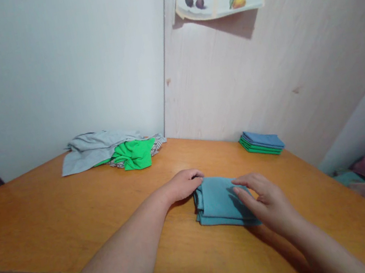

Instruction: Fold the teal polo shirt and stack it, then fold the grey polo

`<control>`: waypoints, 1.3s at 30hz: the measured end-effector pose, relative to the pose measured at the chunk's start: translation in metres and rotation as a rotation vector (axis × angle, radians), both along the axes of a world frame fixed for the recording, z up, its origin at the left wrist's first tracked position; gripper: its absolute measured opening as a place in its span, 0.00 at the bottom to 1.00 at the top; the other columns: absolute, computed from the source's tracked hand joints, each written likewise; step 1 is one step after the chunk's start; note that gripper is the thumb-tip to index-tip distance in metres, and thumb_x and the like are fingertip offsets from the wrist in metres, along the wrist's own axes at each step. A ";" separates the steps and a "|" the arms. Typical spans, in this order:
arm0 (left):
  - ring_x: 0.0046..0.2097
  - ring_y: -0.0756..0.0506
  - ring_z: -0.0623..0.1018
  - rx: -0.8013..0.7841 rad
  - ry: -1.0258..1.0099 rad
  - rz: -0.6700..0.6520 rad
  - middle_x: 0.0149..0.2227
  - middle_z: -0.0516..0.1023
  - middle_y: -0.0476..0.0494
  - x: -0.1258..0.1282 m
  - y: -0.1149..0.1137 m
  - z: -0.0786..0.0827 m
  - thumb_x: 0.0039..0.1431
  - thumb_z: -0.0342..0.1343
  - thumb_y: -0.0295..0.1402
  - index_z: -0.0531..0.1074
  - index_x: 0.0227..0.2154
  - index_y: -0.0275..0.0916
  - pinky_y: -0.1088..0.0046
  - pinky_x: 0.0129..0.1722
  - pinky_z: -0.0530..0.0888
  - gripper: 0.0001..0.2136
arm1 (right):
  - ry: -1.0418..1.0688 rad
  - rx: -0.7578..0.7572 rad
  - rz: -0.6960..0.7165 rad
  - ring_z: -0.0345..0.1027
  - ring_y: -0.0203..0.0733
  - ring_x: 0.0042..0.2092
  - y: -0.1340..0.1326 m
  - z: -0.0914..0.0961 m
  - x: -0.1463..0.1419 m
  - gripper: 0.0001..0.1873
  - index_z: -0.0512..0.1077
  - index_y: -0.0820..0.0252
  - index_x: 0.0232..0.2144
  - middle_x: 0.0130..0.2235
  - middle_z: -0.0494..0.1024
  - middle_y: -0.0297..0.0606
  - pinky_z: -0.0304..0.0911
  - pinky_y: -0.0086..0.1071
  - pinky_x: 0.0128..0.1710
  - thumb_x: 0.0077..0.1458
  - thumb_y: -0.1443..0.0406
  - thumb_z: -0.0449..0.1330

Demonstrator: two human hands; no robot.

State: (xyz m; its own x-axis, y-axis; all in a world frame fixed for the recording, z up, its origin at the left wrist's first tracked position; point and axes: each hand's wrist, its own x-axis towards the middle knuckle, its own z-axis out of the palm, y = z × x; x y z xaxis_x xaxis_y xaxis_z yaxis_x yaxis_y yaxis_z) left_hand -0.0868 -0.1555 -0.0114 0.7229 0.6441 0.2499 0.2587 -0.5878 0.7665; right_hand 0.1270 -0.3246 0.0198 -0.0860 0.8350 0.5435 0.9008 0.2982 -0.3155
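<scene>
A folded teal-blue cloth garment (220,200) lies on the wooden table in front of me, its layers showing along the near and left edges. At its far left corner my left hand (186,184) has thumb and fingers closed on the fabric. Over the right part of the garment is my right hand (261,193), thumb and forefinger apart with nothing held between them. Its shadow falls on the cloth, and it covers the garment's right end.
Against the wall at the back left is a loose heap with a grey garment (92,147) and a bright green one (136,154). A neat stack of folded blue and green cloths (261,141) sits at the back right. The table's (78,225) front edge is close to me.
</scene>
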 end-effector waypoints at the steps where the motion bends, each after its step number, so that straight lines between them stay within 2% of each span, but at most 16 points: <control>1: 0.45 0.45 0.78 0.012 -0.001 -0.002 0.43 0.81 0.44 0.000 0.000 0.000 0.60 0.51 0.33 0.77 0.42 0.37 0.71 0.46 0.72 0.13 | -0.027 -0.045 0.060 0.71 0.45 0.46 -0.007 0.004 -0.010 0.14 0.75 0.55 0.45 0.43 0.78 0.42 0.67 0.40 0.47 0.64 0.56 0.55; 3: 0.44 0.45 0.78 0.026 -0.003 -0.004 0.42 0.81 0.44 -0.001 0.000 -0.001 0.61 0.51 0.33 0.78 0.42 0.37 0.71 0.45 0.72 0.13 | -0.114 -0.144 0.131 0.70 0.46 0.47 -0.018 0.007 -0.029 0.16 0.73 0.54 0.49 0.45 0.77 0.41 0.67 0.41 0.46 0.62 0.55 0.58; 7: 0.45 0.45 0.78 0.033 -0.013 0.009 0.43 0.81 0.43 -0.001 -0.001 -0.002 0.60 0.52 0.34 0.77 0.42 0.37 0.71 0.46 0.72 0.12 | -0.297 -0.223 0.094 0.67 0.50 0.49 -0.030 0.003 -0.051 0.24 0.68 0.54 0.56 0.51 0.73 0.44 0.66 0.46 0.49 0.59 0.56 0.62; 12: 0.45 0.44 0.78 0.003 -0.024 0.005 0.43 0.81 0.43 0.002 0.000 -0.004 0.60 0.52 0.34 0.77 0.41 0.37 0.70 0.47 0.72 0.12 | -0.401 -0.185 0.060 0.67 0.49 0.48 -0.026 -0.007 -0.056 0.19 0.69 0.57 0.54 0.48 0.74 0.43 0.64 0.46 0.50 0.60 0.66 0.57; 17: 0.46 0.44 0.77 -0.121 -0.084 0.051 0.42 0.81 0.43 0.001 -0.001 -0.001 0.58 0.47 0.30 0.77 0.37 0.36 0.69 0.48 0.71 0.13 | -0.432 -0.131 0.042 0.68 0.49 0.46 -0.026 -0.010 -0.058 0.16 0.71 0.56 0.49 0.45 0.75 0.43 0.65 0.45 0.47 0.59 0.68 0.55; 21: 0.41 0.45 0.77 -0.216 -0.102 0.071 0.39 0.81 0.43 -0.004 -0.003 0.004 0.52 0.48 0.28 0.78 0.35 0.35 0.71 0.43 0.72 0.14 | -0.433 -0.115 0.015 0.70 0.50 0.46 -0.027 -0.013 -0.048 0.15 0.72 0.55 0.46 0.44 0.77 0.43 0.66 0.45 0.47 0.56 0.70 0.55; 27: 0.30 0.49 0.72 -0.360 -0.034 -0.006 0.30 0.78 0.47 -0.010 -0.004 0.007 0.47 0.50 0.28 0.77 0.33 0.35 0.76 0.28 0.66 0.13 | -0.404 -0.087 -0.001 0.68 0.51 0.57 -0.018 -0.028 0.002 0.22 0.71 0.57 0.53 0.55 0.75 0.45 0.60 0.51 0.60 0.56 0.72 0.51; 30: 0.28 0.50 0.70 -0.296 0.034 -0.022 0.27 0.76 0.50 -0.013 -0.004 0.008 0.45 0.53 0.29 0.77 0.33 0.35 0.77 0.26 0.63 0.12 | -0.366 -0.105 -0.049 0.66 0.51 0.59 -0.012 -0.026 0.021 0.22 0.70 0.58 0.54 0.56 0.74 0.46 0.61 0.50 0.59 0.58 0.70 0.50; 33: 0.26 0.51 0.69 -0.193 0.125 -0.055 0.25 0.74 0.52 -0.017 -0.003 0.010 0.45 0.55 0.30 0.78 0.30 0.36 0.78 0.26 0.62 0.10 | -0.271 -0.078 -0.109 0.70 0.50 0.55 -0.008 -0.016 0.022 0.21 0.70 0.57 0.54 0.53 0.76 0.46 0.65 0.47 0.55 0.60 0.67 0.50; 36: 0.26 0.51 0.68 -0.098 0.231 -0.066 0.23 0.73 0.53 -0.019 -0.002 0.012 0.43 0.54 0.27 0.79 0.27 0.36 0.78 0.25 0.61 0.09 | -0.198 -0.006 -0.089 0.71 0.50 0.53 -0.005 -0.006 0.001 0.16 0.71 0.56 0.50 0.51 0.77 0.46 0.66 0.45 0.53 0.62 0.63 0.52; 39: 0.26 0.51 0.69 -0.042 0.281 -0.035 0.23 0.74 0.53 -0.021 -0.003 0.013 0.42 0.54 0.26 0.79 0.26 0.38 0.78 0.25 0.60 0.10 | -0.231 0.024 -0.014 0.69 0.50 0.53 0.001 -0.001 -0.031 0.12 0.74 0.54 0.45 0.52 0.76 0.44 0.64 0.47 0.54 0.63 0.61 0.54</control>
